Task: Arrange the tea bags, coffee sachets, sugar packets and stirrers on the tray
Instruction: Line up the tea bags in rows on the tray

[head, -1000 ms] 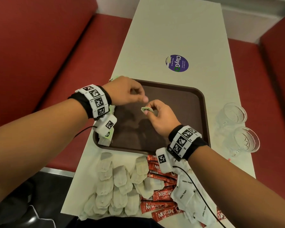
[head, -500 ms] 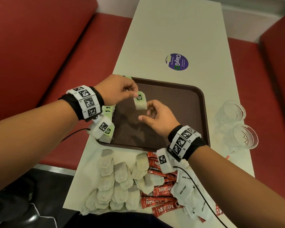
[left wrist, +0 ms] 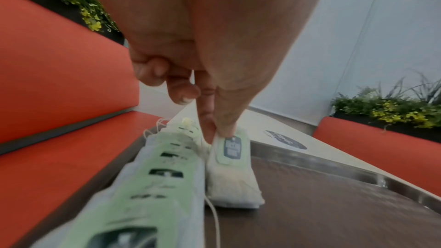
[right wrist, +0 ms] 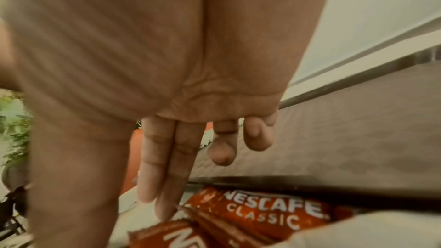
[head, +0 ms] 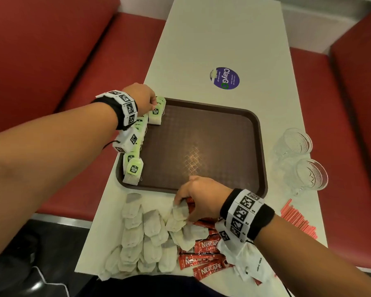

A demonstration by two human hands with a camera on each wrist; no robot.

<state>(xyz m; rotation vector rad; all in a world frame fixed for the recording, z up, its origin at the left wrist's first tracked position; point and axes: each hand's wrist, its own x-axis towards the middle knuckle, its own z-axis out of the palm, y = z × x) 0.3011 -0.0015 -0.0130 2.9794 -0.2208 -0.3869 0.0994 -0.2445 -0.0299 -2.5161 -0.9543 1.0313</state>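
Observation:
A brown tray (head: 201, 146) lies on the white table. Along its left rim runs a row of green-tagged tea bags (head: 134, 168) (left wrist: 152, 176). At the row's far end my left hand (head: 153, 106) (left wrist: 218, 133) pinches the top of one tea bag (head: 156, 114) (left wrist: 232, 173), whose bottom rests on the tray. My right hand (head: 178, 200) (right wrist: 157, 205) reaches, fingers straight, into the loose tea bag pile (head: 146, 232) in front of the tray, its fingertips beside the red coffee sachets (head: 206, 247) (right wrist: 262, 212). It holds nothing that I can see.
White sugar packets (head: 253, 266) lie under my right wrist. Red stirrers (head: 296, 219) sit at the table's right edge. Two clear glasses (head: 296, 144) (head: 311, 176) stand right of the tray. A purple sticker (head: 224, 78) marks the table beyond. Red benches flank both sides.
My left hand took the tea bag from the right hand over the tray and carried it to the tray's far left corner. My right hand dropped back to the pile.

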